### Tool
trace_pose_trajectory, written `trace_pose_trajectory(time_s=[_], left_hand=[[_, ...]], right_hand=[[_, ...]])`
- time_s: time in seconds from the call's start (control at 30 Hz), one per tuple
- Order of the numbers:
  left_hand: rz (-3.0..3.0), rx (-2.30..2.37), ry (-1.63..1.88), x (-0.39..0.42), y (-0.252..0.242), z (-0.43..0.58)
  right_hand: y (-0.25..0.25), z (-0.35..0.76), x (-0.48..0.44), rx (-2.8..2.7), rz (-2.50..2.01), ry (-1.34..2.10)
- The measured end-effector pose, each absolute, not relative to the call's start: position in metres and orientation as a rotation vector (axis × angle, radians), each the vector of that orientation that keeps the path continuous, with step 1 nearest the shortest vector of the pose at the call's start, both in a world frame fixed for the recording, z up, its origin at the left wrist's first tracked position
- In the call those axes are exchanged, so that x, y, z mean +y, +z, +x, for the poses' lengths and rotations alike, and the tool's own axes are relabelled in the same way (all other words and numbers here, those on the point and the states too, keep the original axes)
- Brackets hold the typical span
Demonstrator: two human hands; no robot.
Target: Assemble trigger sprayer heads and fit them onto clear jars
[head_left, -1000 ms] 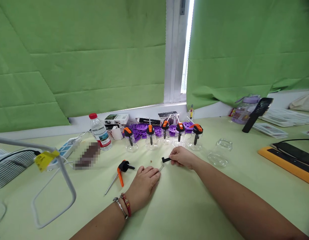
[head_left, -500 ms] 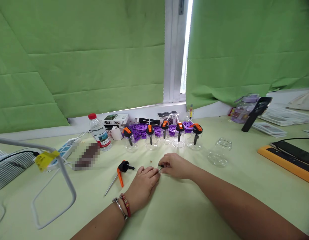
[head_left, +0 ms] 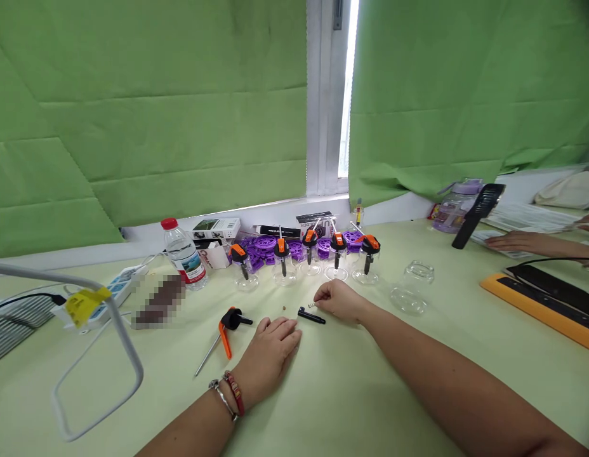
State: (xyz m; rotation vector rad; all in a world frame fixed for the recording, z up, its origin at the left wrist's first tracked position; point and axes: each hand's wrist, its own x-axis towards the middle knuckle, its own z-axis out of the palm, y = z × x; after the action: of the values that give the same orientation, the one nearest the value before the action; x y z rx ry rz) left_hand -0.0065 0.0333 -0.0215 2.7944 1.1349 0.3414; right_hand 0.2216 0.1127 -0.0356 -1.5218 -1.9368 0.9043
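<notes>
Metal spring, smooth plastic tube

silvery bangle, red beaded bracelet on left wrist; right wrist bare

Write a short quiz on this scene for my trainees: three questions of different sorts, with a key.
1. Count: how many clear jars have orange-and-black lids fitted?
2. True or false: the left hand is gripping the black plastic piece.
3. Choose: which thing is at the fingertips of the right hand?
A. water bottle
B. spring
C. power strip

Key:
1. Five.
2. False; the black plastic piece lies on the table.
3. B.
</notes>
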Motion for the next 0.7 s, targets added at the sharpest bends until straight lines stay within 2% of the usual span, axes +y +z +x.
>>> trace_pose_trajectory(time_s=[0.43, 0.7], left_hand=[[2.789, 1.134, 0.349, 0.032, -0.021, -0.006], [2.793, 1.126, 0.34, 0.033, -0.022, -0.006]], right_hand=[[-0.041, 0.219, 0.112, -2.188, -1.418, 0.773], [-0.051, 0.21, 0.115, -1.919, -1.331, 1.044]])
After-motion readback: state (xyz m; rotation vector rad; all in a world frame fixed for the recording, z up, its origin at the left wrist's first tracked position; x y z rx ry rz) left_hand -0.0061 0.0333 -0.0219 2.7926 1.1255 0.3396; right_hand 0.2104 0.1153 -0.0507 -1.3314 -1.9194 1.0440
